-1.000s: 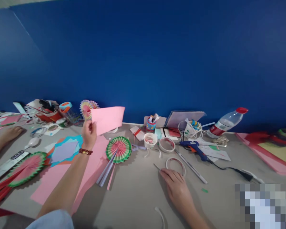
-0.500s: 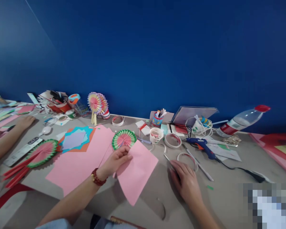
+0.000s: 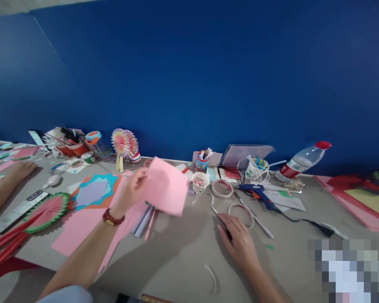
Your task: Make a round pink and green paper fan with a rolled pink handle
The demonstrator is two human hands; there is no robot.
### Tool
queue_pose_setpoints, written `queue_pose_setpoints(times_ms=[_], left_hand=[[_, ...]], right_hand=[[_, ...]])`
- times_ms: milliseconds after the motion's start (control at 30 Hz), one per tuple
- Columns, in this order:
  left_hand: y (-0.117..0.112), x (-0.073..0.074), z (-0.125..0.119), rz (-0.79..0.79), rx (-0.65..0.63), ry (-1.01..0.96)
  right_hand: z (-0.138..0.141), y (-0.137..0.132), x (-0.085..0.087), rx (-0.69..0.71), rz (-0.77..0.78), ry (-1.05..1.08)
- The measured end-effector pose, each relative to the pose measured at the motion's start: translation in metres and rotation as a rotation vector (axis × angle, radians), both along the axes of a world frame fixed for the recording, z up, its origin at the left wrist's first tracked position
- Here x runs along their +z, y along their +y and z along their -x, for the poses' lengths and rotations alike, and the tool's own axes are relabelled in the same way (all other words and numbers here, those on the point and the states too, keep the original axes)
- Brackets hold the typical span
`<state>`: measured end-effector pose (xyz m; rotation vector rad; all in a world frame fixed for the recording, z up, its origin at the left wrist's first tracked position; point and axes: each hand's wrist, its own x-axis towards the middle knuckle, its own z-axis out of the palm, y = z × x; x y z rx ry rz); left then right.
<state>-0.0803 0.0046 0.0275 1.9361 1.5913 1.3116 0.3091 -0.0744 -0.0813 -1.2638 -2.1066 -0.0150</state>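
My left hand [image 3: 134, 189] pinches one edge of a pink sheet of paper [image 3: 167, 187] and holds it tilted above the table. The green-rimmed pleated paper fan behind it is almost wholly hidden; lilac and pink paper strips [image 3: 143, 221] stick out below. My right hand [image 3: 238, 237] rests on the table, closed around a slim tool [image 3: 215, 211] with a silvery pointed tip and a dark handle. Its exact kind is hidden by my fingers. A curved white paper strip [image 3: 211, 277] lies left of my right forearm. Larger pink sheets [image 3: 78, 229] lie under my left arm.
Tape rolls [image 3: 222, 188], a paper cup [image 3: 201, 182], a blue glue gun [image 3: 259, 194] with its cord and a bottle [image 3: 303, 162] stand or lie along the back and right. At left are a red-green fan [image 3: 49, 212], a phone [image 3: 17, 210] and another person's hand [image 3: 23, 170].
My left hand has lifted the pink sheet up and to the left, now in front of the green-rimmed fan. My right hand keeps its hold on the slim tool. The view has shifted slightly.
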Motion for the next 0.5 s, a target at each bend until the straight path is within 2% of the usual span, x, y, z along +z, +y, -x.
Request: queue_pose_setpoints(times_ms=[100, 133, 233, 300, 367, 433, 500], left_hand=[[0.046, 0.012, 0.018, -0.032, 0.184, -0.14], [0.062, 0.01, 0.022, 0.012, 0.253, -0.155], [0.101, -0.01, 0.024, 0.113, 0.31, -0.137], [0.117, -0.026, 0.022, 0.178, 0.318, -0.125], [0.124, -0.037, 0.018, 0.215, 0.295, -0.116], [0.127, -0.037, 0.012, 0.218, 0.23, -0.107], [0.127, -0.03, 0.005, 0.202, 0.122, -0.098]], right_hand=[[-0.001, 0.001, 0.0, -0.002, 0.013, 0.021], [-0.002, 0.001, 0.0, -0.006, 0.019, 0.026], [-0.003, 0.002, -0.001, -0.014, 0.018, 0.035], [-0.004, 0.002, -0.001, -0.012, 0.017, 0.038], [-0.004, 0.002, -0.001, -0.01, 0.022, 0.041], [-0.004, 0.002, -0.001, -0.009, 0.037, 0.044], [-0.004, 0.002, -0.001, -0.003, 0.058, 0.045]])
